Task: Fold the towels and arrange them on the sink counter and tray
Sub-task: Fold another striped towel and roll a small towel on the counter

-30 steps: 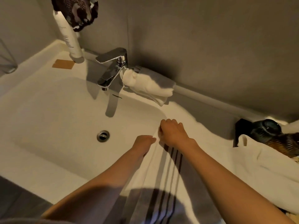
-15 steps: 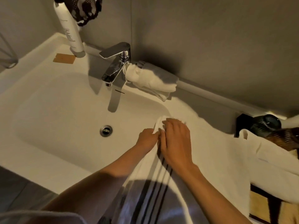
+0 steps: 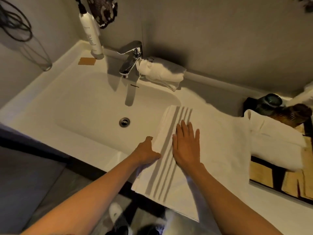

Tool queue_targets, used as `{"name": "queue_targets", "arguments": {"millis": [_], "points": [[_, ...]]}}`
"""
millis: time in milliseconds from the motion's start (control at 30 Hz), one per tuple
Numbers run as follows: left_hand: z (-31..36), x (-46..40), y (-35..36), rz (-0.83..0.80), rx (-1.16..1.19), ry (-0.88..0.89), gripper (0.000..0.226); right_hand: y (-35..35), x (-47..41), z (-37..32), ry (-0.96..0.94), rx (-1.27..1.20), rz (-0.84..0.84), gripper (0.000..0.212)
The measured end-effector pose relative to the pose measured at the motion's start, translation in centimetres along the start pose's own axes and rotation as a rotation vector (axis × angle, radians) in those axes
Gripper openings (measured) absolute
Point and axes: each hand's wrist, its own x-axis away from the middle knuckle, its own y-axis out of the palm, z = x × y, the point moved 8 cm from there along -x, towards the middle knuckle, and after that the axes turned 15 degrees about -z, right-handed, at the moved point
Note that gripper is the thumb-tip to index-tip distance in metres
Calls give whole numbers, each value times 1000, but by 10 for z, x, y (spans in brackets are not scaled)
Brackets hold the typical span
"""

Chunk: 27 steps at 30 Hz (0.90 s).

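A white towel with grey stripes [image 3: 218, 150] lies spread on the sink counter [image 3: 211, 102] right of the basin, its near end hanging over the front edge. My right hand [image 3: 185, 146] rests flat on it, fingers apart, beside the stripes. My left hand [image 3: 146, 152] touches the towel's left edge with its fingers curled at the basin rim. A folded white towel [image 3: 160, 72] sits behind the tap. Another white towel [image 3: 274, 139] lies across the wooden tray [image 3: 288, 185] at right.
The basin [image 3: 88, 106] with its drain [image 3: 124, 122] fills the left. A chrome tap [image 3: 130, 60] and a white tube [image 3: 91, 36] stand at the back wall. Dark jars [image 3: 272, 102] sit at the tray's far end. A small brown piece [image 3: 86, 61] lies near the tube.
The towel has been laid out flat on the counter. My right hand opened and now lies flat on it, further toward me. My left hand slid back along the towel's left edge.
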Motion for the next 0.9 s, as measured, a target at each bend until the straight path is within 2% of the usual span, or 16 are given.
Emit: {"name": "queue_targets", "arguments": {"millis": [67,100,133,167,200,233,267,333,400,500,600,700,767,833,900], "points": [[-6,20,-6,213,-184,-62,79,7,34,-3,39,-11,-3,57],[1,31,-8,342,-400,-50,80,11,50,-2,60,-5,-1,58],[7,37,-7,468,-605,12,81,20,56,-4,73,-10,-38,59],[25,41,8,534,-799,163,80,21,69,4,113,-9,-10,60],[36,44,22,559,-881,326,76,23,73,5,134,-18,-15,60],[44,44,46,500,-900,485,67,28,83,15,178,-26,9,60],[48,40,63,410,-875,564,59,30,87,20,201,-19,13,60],[35,33,104,267,-888,585,57,45,114,33,236,12,16,61],[11,32,128,221,-966,576,61,59,138,36,207,33,-20,61],[-9,49,133,255,-1015,584,68,61,157,41,137,-14,-70,64],[-18,76,140,237,-1083,695,84,42,191,51,172,-32,-3,71],[-30,79,162,146,-1216,679,104,48,226,49,95,178,-67,88],[-28,75,165,179,-1229,645,114,67,235,46,78,277,-141,100],[-23,72,162,224,-1217,642,112,83,232,48,150,302,-178,112],[-19,70,159,234,-1230,689,107,91,228,49,233,324,-156,112]]}}
